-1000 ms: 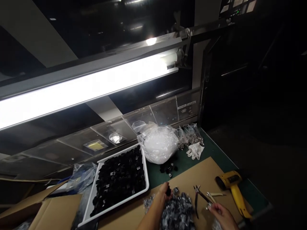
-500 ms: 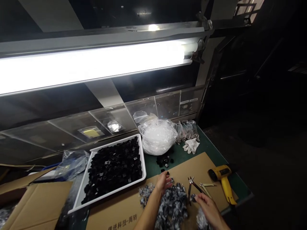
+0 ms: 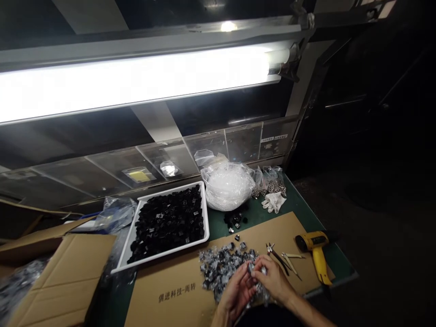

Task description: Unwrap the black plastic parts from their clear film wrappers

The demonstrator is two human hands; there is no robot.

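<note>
My left hand (image 3: 235, 290) and my right hand (image 3: 274, 278) have come together over the near side of a pile of small dark parts in clear plastic wrapping (image 3: 221, 263). Between the fingertips of both is a small plastic-wrapped part (image 3: 251, 268), mostly covered by the fingers. The right thumb and forefinger pinch it; the left fingers curl below it, palm up. Just beyond the pile, a bare black part (image 3: 237, 237) lies on the cardboard sheet (image 3: 184, 313).
Left stands a white tray (image 3: 207, 227) of small black parts, then an open carton (image 3: 85, 272). Behind are a large clear plastic bag (image 3: 229, 187) and a white glove (image 3: 273, 202). Cutters (image 3: 277, 259), tweezers (image 3: 292, 263) and a yellow heat gun (image 3: 316, 254) lie right.
My left hand has drawn back from the far edge of the pile. My right hand has moved left to meet it, and both now hold the wrapped part. The view has shifted slightly.
</note>
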